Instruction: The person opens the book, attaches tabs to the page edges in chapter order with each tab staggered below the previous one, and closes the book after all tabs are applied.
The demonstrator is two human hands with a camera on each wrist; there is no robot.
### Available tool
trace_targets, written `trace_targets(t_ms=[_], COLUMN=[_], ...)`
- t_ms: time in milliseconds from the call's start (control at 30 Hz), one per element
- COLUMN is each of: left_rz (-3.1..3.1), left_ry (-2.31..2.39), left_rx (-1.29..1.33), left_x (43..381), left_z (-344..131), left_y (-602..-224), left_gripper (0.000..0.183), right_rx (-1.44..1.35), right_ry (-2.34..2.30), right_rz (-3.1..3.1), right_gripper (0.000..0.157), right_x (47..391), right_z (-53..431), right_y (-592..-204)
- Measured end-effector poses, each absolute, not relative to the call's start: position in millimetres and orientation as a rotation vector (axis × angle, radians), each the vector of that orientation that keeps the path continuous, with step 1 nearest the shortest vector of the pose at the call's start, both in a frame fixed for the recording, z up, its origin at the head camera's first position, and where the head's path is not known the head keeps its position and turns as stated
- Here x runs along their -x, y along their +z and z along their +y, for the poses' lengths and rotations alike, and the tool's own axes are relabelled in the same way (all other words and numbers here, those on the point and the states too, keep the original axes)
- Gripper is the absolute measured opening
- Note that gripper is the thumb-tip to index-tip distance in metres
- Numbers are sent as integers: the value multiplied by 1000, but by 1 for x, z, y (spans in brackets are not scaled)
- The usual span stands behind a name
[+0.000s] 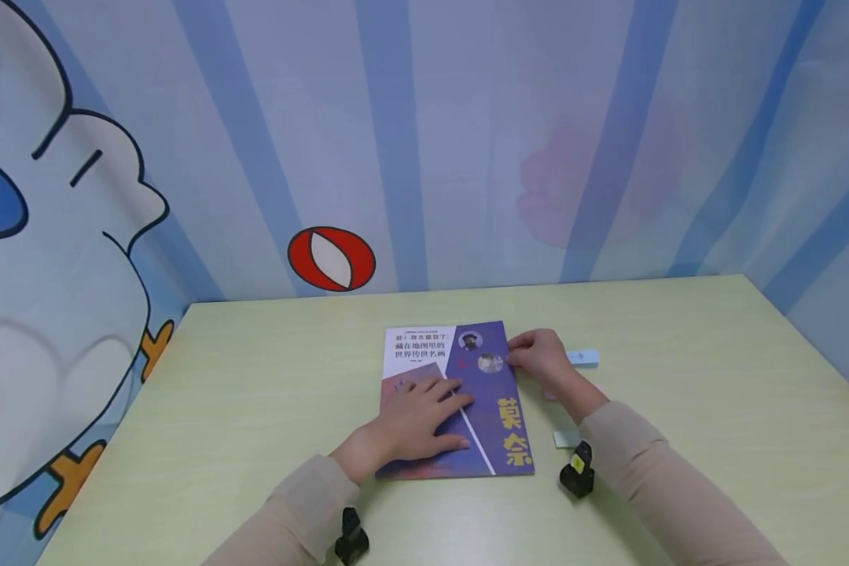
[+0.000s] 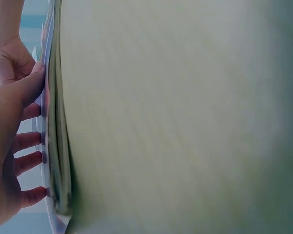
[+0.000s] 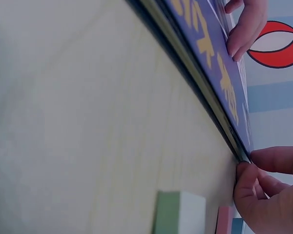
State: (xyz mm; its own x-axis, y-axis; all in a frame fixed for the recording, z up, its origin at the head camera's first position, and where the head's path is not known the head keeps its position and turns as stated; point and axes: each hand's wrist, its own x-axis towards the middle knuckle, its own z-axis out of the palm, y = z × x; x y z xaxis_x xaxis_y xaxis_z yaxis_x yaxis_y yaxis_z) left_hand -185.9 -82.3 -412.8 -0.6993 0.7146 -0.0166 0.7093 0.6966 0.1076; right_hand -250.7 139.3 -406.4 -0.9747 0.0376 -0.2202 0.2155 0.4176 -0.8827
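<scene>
A closed book with a purple and white cover and yellow lettering lies on the table. My left hand rests palm down on its cover, fingers spread; in the left wrist view the fingertips press the cover above the page edges. At the upper part of the book's right edge, my right hand pinches the edge between thumb and fingers. The right wrist view shows the thumb and curled fingers meeting at the edge of the book. Whether a slip of paper sits between them I cannot tell.
Right of the book lie a small blue block, a pink one partly behind the right forearm, and a pale green one by the right cuff. A printed curtain hangs behind the pale table.
</scene>
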Motion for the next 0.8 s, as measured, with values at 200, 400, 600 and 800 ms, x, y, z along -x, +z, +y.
trace_targets(t_ms=[200, 400, 600, 800], left_rz=[2837, 2835, 2832, 2838], left_ry=[160, 170, 174, 178], left_rx=[-1189, -1197, -1186, -1186], left_x=[187, 188, 187, 187], left_z=[-82, -83, -83, -83], left_y=[-414, -415, -415, -416], left_gripper=[61, 61, 62, 62], right_rx=[-233, -274, -303, -332], right_ry=[-1666, -1685, -1714, -1729], right_rz=[2459, 2432, 2418, 2417], right_gripper=[29, 30, 29, 29], right_x=[250, 249, 249, 248], right_z=[139, 139, 137, 136], right_y=[-405, -403, -404, -403])
